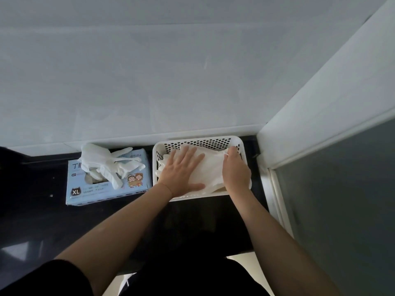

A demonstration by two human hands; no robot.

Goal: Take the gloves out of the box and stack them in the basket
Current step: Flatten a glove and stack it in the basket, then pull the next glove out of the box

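A white perforated basket [198, 141] stands on the dark counter against the wall. White gloves [210, 169] lie flat inside it. My left hand [181, 171] presses flat on the glove stack with fingers spread. My right hand [235, 169] pinches the far right corner of the top glove near the basket's right wall. To the left lies a light blue glove box [136, 189] marked XL. Crumpled white gloves [106, 161] stick out of the box's top opening.
The dark counter [42, 210] runs left and toward me. A white wall rises behind it. A white door frame [275, 189] and a frosted panel close off the right side next to the basket.
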